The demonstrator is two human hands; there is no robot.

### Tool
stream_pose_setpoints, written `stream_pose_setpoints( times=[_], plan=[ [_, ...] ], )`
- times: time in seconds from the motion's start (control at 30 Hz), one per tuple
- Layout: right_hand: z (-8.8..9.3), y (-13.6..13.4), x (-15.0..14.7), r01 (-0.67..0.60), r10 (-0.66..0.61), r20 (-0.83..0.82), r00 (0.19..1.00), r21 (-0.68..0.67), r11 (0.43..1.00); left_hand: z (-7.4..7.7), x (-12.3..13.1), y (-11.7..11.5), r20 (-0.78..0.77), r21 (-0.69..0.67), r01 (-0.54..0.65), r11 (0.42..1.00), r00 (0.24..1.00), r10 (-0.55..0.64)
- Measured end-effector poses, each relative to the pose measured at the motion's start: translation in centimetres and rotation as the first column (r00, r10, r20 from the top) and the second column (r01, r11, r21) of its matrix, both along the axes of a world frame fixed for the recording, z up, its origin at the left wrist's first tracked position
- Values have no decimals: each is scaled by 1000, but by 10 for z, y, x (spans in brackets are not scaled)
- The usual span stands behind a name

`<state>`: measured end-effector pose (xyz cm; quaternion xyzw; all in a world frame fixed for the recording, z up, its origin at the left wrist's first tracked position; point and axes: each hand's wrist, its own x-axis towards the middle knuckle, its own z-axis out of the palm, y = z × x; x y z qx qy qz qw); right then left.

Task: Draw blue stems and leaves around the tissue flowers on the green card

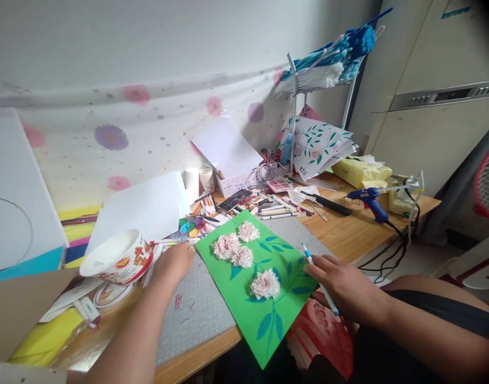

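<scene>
A bright green sheet of card (228,288) carries several crumpled pale pink paper flowers (265,284) and painted dark green leaves (264,326). It lies tilted across the grey cutting mat (200,314), its near corner past the table edge. My right hand (340,282) is closed on the card's right edge, with a slim blue-and-white marker (328,300) held between its fingers. My left hand (174,264) is over the mat, left of the card, fingers curled. A white marker (161,242) lies at its fingertips; whether they grip it is hidden.
A white paper bowl (120,258) stands at left. Pens and markers (274,210) crowd the back, beside a dark phone (235,200). A blue glue gun (368,200) with cables sits at right. Pipe cleaners (328,61) fill a rack above leaf-painted sheets (314,141).
</scene>
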<state>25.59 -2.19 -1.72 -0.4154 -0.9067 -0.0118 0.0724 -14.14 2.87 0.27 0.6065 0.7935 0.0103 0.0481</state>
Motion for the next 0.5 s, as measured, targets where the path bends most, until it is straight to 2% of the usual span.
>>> stream_pose_setpoints(
  times=[0.2, 0.37, 0.5],
  plan=[
    [-5, -3, -4, -39, 39, -19, 999, 9, 999, -11, 2, 4, -4, 6, -66, 998, 998, 66],
    [-3, -10, -13, -176, 182, -47, 982, 114, 978, -16, 8, 5, 14, 17, -50, 999, 999, 49],
    [-2, -27, -22, -275, 301, -154, 941, 171, 946, -13, 9, 3, 15, -21, -45, 999, 999, 45]
  ],
)
